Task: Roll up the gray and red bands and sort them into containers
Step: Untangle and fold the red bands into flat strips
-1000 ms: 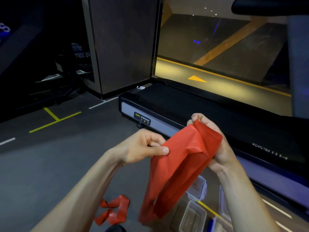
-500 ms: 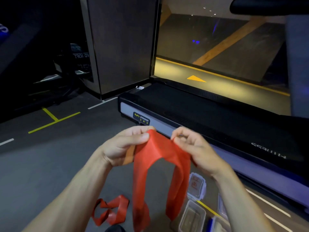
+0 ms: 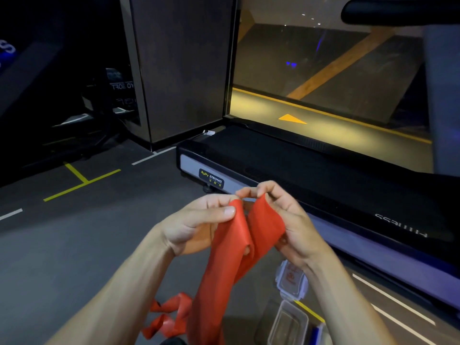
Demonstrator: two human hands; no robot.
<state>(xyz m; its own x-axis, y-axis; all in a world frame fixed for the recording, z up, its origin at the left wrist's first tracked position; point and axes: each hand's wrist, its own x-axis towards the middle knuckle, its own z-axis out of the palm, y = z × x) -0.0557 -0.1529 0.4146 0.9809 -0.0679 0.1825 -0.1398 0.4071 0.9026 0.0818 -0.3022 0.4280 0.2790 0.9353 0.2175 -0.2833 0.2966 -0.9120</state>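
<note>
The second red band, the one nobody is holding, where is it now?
In the head view the loose red band lies crumpled on the floor at bottom centre, below the left forearm, just left of the held red band.

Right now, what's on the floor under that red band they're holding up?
Under the held red band lies a second red band, crumpled on the gray floor. Right of it sit clear containers. The hanging band covers part of the floor band and the floor behind it.
</note>
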